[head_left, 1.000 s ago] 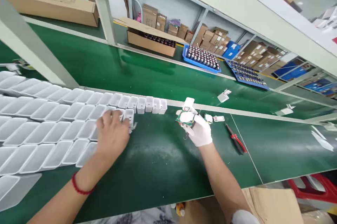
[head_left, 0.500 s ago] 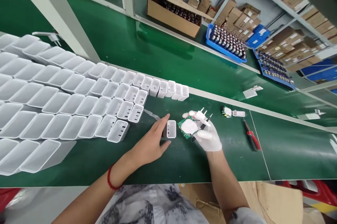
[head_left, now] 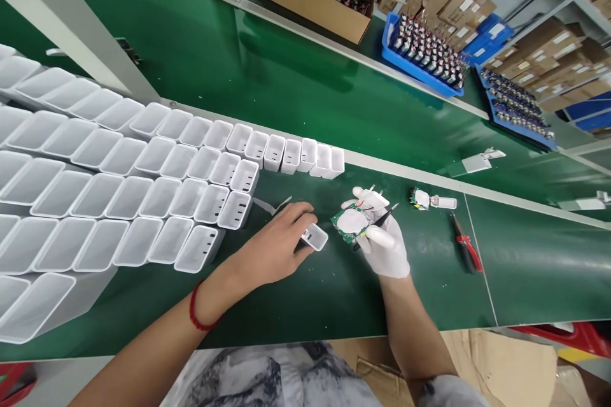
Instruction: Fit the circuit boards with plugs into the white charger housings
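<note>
My bare left hand (head_left: 279,244), with a red cord at the wrist, grips a small white plastic case (head_left: 316,237) just above or on the green bench; its open end faces up and to the right. My right hand (head_left: 384,241) wears a white glove and holds a green circuit board (head_left: 351,223) with a white pad on it, a white plug piece (head_left: 375,198) and dark-tipped tweezers (head_left: 386,214). The board is right of the case, and the two are apart. A thin strip (head_left: 272,206) lies behind my left hand.
Rows of white cases (head_left: 114,197) fill the left of the bench (head_left: 334,305). Right of my gloved hand lie another board assembly (head_left: 420,199) and red-handled pliers (head_left: 465,244). Behind stand a cardboard box (head_left: 310,2) and blue trays (head_left: 420,66) of parts.
My left hand has closed around the white case and tilted it. The right hand still holds the board, plug piece and tweezers. The camera view has shifted.
</note>
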The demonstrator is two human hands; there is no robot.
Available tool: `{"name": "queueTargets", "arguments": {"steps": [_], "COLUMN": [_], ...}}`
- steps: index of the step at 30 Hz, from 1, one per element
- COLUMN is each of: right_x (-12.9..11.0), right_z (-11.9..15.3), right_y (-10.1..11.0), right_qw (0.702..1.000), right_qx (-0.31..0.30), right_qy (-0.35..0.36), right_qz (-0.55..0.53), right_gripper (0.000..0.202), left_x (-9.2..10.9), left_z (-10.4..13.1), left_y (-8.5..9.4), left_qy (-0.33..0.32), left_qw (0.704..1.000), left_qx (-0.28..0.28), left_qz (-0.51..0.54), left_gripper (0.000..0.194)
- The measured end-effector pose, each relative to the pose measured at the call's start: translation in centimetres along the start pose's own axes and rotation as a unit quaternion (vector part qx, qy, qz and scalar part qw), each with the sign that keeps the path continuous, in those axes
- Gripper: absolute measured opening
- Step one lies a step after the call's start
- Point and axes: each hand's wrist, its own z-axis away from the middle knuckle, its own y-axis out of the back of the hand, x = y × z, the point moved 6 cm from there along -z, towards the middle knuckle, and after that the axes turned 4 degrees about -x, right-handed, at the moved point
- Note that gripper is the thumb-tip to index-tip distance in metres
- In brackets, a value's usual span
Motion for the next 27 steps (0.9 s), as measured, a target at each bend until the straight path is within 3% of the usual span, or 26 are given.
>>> {"name": "queueTargets", "arguments": {"steps": [2, 4, 6, 8, 11, 13, 17, 20, 23, 27], "right_x": [0.0, -0.2, -0.5, -0.7, -0.6, -0.4, -0.2, -0.4, -0.3, 0.0], "right_z": [0.0, 0.2, 0.4, 0.7, 0.8, 0.8, 0.7, 1.0, 1.6, 2.1], "right_y": [0.1, 0.3, 0.4, 0.3, 0.1, -0.1, -0.5, -0.7, -0.8, -0.3], "right_qw": [1.0, 1.0, 0.999, 0.997, 0.996, 0.996, 0.999, 0.999, 0.997, 0.99], "right_qx": [0.001, 0.005, 0.013, 0.017, 0.016, 0.014, -0.003, -0.006, -0.006, -0.015], "right_qy": [0.009, 0.023, 0.036, 0.046, 0.043, 0.032, 0.018, 0.032, 0.039, 0.028], "right_qz": [0.003, 0.012, 0.03, 0.053, 0.076, 0.077, 0.047, 0.043, 0.065, 0.138], "right_gripper": [0.064, 0.067, 0.069, 0.071, 0.074, 0.075, 0.07, 0.072, 0.078, 0.081], "left_x": [-0.3, -0.6, -0.8, -1.0, -1.7, -1.9, -1.3, -1.5, -1.9, -1.1], "left_z": [-0.7, -1.1, -1.2, -1.0, -0.8, -1.1, -2.0, -2.0, -1.6, -1.1], "left_y": [-0.2, -0.5, -0.8, -1.0, -1.1, -1.2, -1.6, -1.8, -1.5, -0.8], "left_qy": [0.068, 0.136, 0.136, 0.094, 0.054, 0.035, -0.019, -0.006, 0.014, -0.037], "left_qw": [0.997, 0.99, 0.99, 0.989, 0.981, 0.983, 0.989, 0.982, 0.976, 0.975], "left_qx": [0.007, 0.003, -0.026, -0.072, -0.117, -0.112, -0.073, -0.051, -0.002, 0.073], "left_qz": [-0.021, -0.026, 0.019, 0.089, 0.148, 0.14, 0.129, 0.18, 0.219, 0.207], "left_gripper": [0.022, 0.043, 0.077, 0.091, 0.076, 0.068, 0.058, 0.058, 0.062, 0.055]}}
